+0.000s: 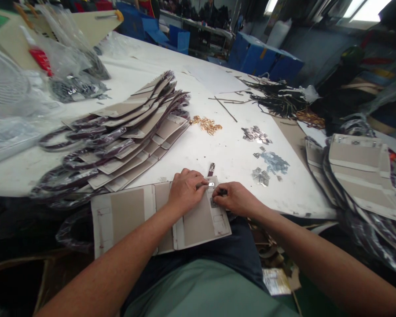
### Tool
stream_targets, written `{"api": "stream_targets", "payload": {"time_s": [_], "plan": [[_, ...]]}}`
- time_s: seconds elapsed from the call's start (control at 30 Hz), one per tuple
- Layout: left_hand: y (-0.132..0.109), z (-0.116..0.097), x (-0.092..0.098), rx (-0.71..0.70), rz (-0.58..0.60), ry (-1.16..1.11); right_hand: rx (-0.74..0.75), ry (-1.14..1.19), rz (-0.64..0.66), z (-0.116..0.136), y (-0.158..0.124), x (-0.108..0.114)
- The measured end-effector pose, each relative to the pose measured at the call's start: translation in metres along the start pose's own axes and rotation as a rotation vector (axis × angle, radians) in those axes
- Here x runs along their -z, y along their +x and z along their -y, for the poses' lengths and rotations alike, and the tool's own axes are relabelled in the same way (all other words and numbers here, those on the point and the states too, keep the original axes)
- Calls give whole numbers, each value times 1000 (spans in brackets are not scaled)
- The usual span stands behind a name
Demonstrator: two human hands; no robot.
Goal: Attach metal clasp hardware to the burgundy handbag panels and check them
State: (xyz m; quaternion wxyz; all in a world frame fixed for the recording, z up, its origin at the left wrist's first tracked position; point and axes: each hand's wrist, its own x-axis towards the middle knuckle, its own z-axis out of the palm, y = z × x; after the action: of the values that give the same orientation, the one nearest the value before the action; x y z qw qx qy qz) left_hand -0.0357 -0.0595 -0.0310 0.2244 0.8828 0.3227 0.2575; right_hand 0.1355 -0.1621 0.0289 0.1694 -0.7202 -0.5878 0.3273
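A beige panel (pixel 128 211) with white-edged flaps lies partly on the table's front edge and partly over my lap. My left hand (pixel 186 190) rests on its right part, fingers curled and closed near a shiny metal plate (pixel 211 184); what they hold is hidden. My right hand (pixel 233 198) is pinched closed at the panel's right end, its fingertips at a small grey metal plate (pixel 213 202). Just past the panel's far edge sticks up a short dark tab (pixel 211 168) with a metal end. A plastic-wrapped handle (pixel 74 231) hangs at the panel's left side.
Stacked similar panels (pixel 141 127) with wrapped handles lie at left, more panels (pixel 359 163) at right. On the white table (pixel 224 149) are gold-coloured pieces (pixel 207 125), silver plates (pixel 255 134), grey-blue plates (pixel 273 162) and black strips (pixel 277 99). A bagged metal heap (pixel 75 88) sits back left.
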Motion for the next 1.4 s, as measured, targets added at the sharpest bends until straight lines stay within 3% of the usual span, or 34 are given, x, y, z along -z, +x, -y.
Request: {"api": "stream_targets", "payload": {"time_s": [0.37,0.77,1.13,1.3,1.4], "plan": [[-1,1,1,-6,3,-4,71,-226,-62,-1,0,-8],[-1,-2,3,2,18,-2,9,-116,-34,3,2,-6],[-1,-1,1,-14,-2,-7,24,-382,-104,5,-9,-19],[-2,-1,1,-23,6,8,5,-382,-103,6,-8,-20],[-2,-1,2,-22,2,11,19,-224,-80,1,-8,-10]]}}
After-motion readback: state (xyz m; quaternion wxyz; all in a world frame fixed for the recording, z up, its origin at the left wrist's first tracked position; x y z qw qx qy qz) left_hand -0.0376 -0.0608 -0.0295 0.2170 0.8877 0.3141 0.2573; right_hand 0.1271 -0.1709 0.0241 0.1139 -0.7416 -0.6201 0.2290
